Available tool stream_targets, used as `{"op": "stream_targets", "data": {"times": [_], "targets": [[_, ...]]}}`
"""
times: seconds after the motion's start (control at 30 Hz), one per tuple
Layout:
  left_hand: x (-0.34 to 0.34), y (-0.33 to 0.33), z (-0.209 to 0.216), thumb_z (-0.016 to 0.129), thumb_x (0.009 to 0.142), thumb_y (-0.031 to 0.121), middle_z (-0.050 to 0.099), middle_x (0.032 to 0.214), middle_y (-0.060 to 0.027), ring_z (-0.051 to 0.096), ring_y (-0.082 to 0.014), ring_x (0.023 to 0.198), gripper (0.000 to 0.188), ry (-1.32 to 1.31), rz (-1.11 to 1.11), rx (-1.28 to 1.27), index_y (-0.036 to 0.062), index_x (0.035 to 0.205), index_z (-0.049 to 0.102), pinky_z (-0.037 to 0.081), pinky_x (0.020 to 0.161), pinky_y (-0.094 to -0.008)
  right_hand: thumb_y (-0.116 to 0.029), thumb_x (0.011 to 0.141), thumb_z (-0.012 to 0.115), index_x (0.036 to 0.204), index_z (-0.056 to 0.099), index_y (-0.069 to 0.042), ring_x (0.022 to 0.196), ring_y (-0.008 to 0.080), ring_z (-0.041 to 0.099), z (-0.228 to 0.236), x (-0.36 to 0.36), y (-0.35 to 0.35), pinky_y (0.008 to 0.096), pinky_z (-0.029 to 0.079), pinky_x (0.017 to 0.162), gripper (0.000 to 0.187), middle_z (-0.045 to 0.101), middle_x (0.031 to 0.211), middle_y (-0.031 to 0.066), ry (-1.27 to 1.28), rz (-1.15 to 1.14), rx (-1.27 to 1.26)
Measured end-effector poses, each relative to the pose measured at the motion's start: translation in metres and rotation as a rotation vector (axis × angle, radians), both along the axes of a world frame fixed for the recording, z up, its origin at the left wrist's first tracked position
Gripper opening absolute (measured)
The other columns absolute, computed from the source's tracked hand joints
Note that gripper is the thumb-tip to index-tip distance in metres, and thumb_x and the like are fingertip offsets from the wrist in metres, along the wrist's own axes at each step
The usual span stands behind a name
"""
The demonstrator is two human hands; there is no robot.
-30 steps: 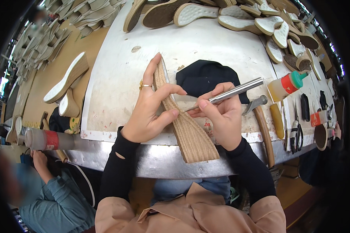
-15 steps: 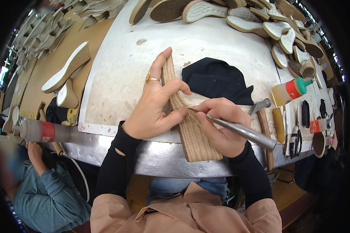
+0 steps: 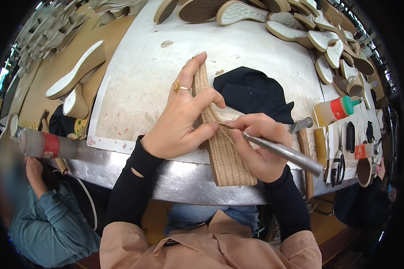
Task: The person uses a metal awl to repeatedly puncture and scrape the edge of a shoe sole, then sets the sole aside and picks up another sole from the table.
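Note:
A wedge shoe sole (image 3: 229, 157) wrapped in braided jute stands on its side at the table's front edge, its wide end toward me. My left hand (image 3: 179, 110) grips it round the narrower part, with the index finger stretched along it and the thumb pressing the jute near the middle. In my right hand (image 3: 262, 143) is a slim metal-handled tool (image 3: 287, 153), held like a pen, its handle pointing down to the right. Its thin dark tip meets the braid beside my left thumb. The fingers partly cover the tip.
A folded black cloth (image 3: 253, 92) lies just beyond the sole. To the right are a hammer (image 3: 303, 127), a green-capped bottle (image 3: 334, 110) and pliers (image 3: 339, 166). More wedge soles (image 3: 292, 33) crowd the far right. Another bottle (image 3: 47, 143) and a co-worker (image 3: 54, 224) are at left.
The view has shifted slightly. Both hands keep their grip on the sole and tool, and the tip stays at about the same spot on the braid.

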State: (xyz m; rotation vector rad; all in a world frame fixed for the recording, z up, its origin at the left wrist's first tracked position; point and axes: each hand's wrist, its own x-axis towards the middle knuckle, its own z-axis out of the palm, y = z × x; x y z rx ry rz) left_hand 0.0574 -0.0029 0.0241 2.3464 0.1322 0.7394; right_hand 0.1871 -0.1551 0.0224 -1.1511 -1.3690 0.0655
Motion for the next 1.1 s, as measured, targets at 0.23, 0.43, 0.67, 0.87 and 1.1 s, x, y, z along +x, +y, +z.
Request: {"op": "stream_targets", "data": {"times": [0.23, 0.43, 0.67, 0.87, 1.1], "targets": [[0.002, 0.000, 0.000, 0.066, 0.072, 0.016, 0.018, 0.152, -0.0267, 0.020, -0.0492, 0.140, 0.019, -0.057, -0.012, 0.043, 0.0125, 0.090, 0.061, 0.022, 0.112, -0.0537, 0.005, 0.065, 0.075, 0.084, 0.065, -0.003, 0.063, 0.0211, 0.065, 0.012, 0.001, -0.008, 0.0276, 0.051, 0.051, 0.023, 0.066, 0.088, 0.0138, -0.259, -0.054, -0.068], [0.001, 0.000, 0.002, 0.066, 0.073, 0.016, 0.019, 0.152, -0.0259, 0.020, -0.0497, 0.139, 0.017, -0.066, -0.010, 0.022, 0.0125, 0.089, 0.061, 0.022, 0.112, -0.0540, 0.006, 0.073, 0.073, 0.085, 0.062, -0.002, 0.073, 0.0265, 0.070, 0.026, 0.005, -0.013, 0.0301, 0.056, 0.063, 0.018, 0.067, 0.091, 0.0197, -0.397, 0.023, -0.212], [-0.001, 0.002, 0.003, 0.066, 0.076, 0.018, 0.018, 0.156, -0.0257, 0.016, -0.0446, 0.144, 0.018, -0.032, -0.018, 0.043, 0.0109, 0.092, 0.064, 0.018, 0.115, -0.0503, 0.009, 0.069, 0.073, 0.084, 0.061, 0.001, 0.080, 0.0316, 0.071, 0.018, 0.000, -0.011, 0.0362, 0.059, 0.071, 0.021, 0.064, 0.083, 0.0177, -0.379, -0.028, -0.162], [-0.001, 0.001, 0.003, 0.066, 0.075, 0.015, 0.020, 0.156, -0.0252, 0.019, -0.0443, 0.144, 0.017, -0.044, -0.022, 0.032, 0.0104, 0.092, 0.065, 0.019, 0.115, -0.0506, 0.010, 0.068, 0.072, 0.084, 0.061, 0.002, 0.080, 0.0319, 0.070, 0.018, -0.001, -0.011, 0.0371, 0.059, 0.072, 0.022, 0.062, 0.081, 0.0176, -0.388, -0.016, -0.145], [0.001, 0.000, 0.004, 0.067, 0.074, 0.010, 0.026, 0.150, -0.0247, 0.029, -0.0457, 0.138, 0.018, -0.088, -0.028, 0.037, 0.0088, 0.091, 0.061, 0.029, 0.111, -0.0489, 0.011, 0.069, 0.071, 0.084, 0.061, 0.002, 0.079, 0.0307, 0.070, 0.017, -0.006, -0.011, 0.0370, 0.059, 0.072, 0.020, 0.062, 0.081, 0.0175, -0.354, -0.046, -0.139]]}}
